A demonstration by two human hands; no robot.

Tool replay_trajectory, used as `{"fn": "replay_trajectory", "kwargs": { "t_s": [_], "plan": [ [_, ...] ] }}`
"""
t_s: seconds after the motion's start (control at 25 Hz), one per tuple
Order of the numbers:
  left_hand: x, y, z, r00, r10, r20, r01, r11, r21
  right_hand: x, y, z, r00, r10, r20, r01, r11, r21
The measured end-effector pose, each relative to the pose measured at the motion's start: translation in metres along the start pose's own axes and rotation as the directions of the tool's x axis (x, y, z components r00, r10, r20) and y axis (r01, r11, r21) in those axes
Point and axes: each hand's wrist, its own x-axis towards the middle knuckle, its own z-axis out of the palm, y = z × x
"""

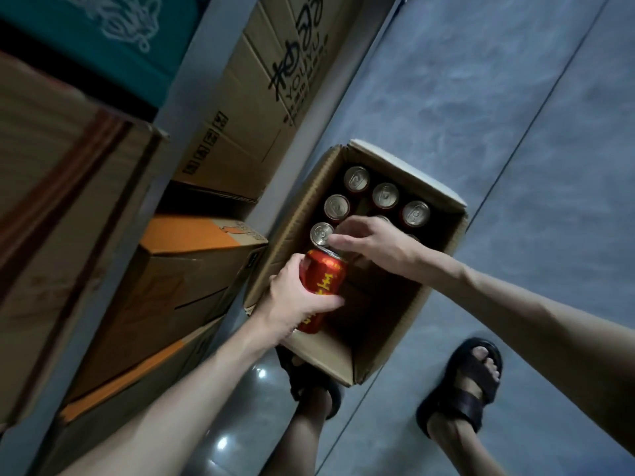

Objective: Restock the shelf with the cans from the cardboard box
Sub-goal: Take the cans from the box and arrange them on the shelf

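Observation:
An open cardboard box (374, 352) stands on the floor with several upright cans in its far half, their silver tops showing (385, 195). My left hand (295, 300) grips a red can with yellow lettering (321, 283) at the box's near left side, lifted above the others. My right hand (374, 243) reaches down into the box over the cans, fingers bent around a can that it mostly hides; whether it holds that can is unclear. The shelf upright (178, 108) runs along the left of the box.
Brown and orange cartons (192, 269) fill the lower shelf at left, a large printed carton (271, 91) sits behind, and a teal box (103, 36) above. My two sandalled feet (464, 386) stand on the grey tiled floor by the box's near end.

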Motion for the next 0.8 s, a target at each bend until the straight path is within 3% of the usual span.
{"fn": "replay_trajectory", "kwargs": {
  "t_s": [0.04,0.08,0.12,0.16,0.2,0.36,0.48,0.52,0.6,0.68,0.8],
  "plan": [
    [0.003,-0.005,-0.003,0.999,-0.024,-0.026,0.024,0.999,-0.035,0.015,0.008,0.002,0.99,-0.089,-0.106,0.051,0.946,-0.319],
    [0.007,-0.012,-0.006,0.998,-0.052,-0.048,0.049,0.997,-0.063,0.031,0.016,0.007,0.975,-0.193,-0.109,0.082,0.772,-0.63],
    [0.011,-0.02,-0.008,0.995,-0.076,-0.066,0.071,0.994,-0.083,0.047,0.025,0.017,0.967,-0.252,-0.034,0.123,0.58,-0.805],
    [0.013,-0.026,-0.009,0.991,-0.101,-0.083,0.092,0.991,-0.101,0.061,0.034,0.026,0.969,-0.242,0.054,0.159,0.44,-0.884],
    [0.016,-0.034,-0.009,0.987,-0.124,-0.099,0.112,0.987,-0.118,0.077,0.044,0.036,0.972,-0.209,0.105,0.177,0.368,-0.913],
    [0.023,-0.058,-0.007,0.983,-0.156,-0.096,0.141,0.979,-0.148,0.117,0.068,0.065,0.969,-0.23,0.086,0.109,0.088,-0.99],
    [0.023,-0.066,-0.006,0.984,-0.16,-0.072,0.147,0.975,-0.166,0.125,0.071,0.069,0.956,-0.279,0.09,0.1,0.023,-0.995],
    [0.022,-0.065,-0.007,0.985,-0.16,-0.063,0.147,0.972,-0.181,0.122,0.071,0.069,0.95,-0.297,0.096,0.111,0.034,-0.993],
    [0.016,-0.059,-0.01,0.986,-0.163,-0.039,0.151,0.964,-0.217,0.105,0.065,0.066,0.946,-0.319,0.051,0.111,0.172,-0.979],
    [0.004,-0.047,-0.014,0.986,-0.164,-0.01,0.157,0.958,-0.239,0.07,0.054,0.059,0.947,-0.313,-0.072,0.077,0.438,-0.896],
    [-0.029,-0.01,-0.025,0.986,-0.161,0.035,0.164,0.943,-0.29,0.0,0.022,0.032,0.941,-0.181,-0.287,-0.005,0.838,-0.545]
  ]
}}
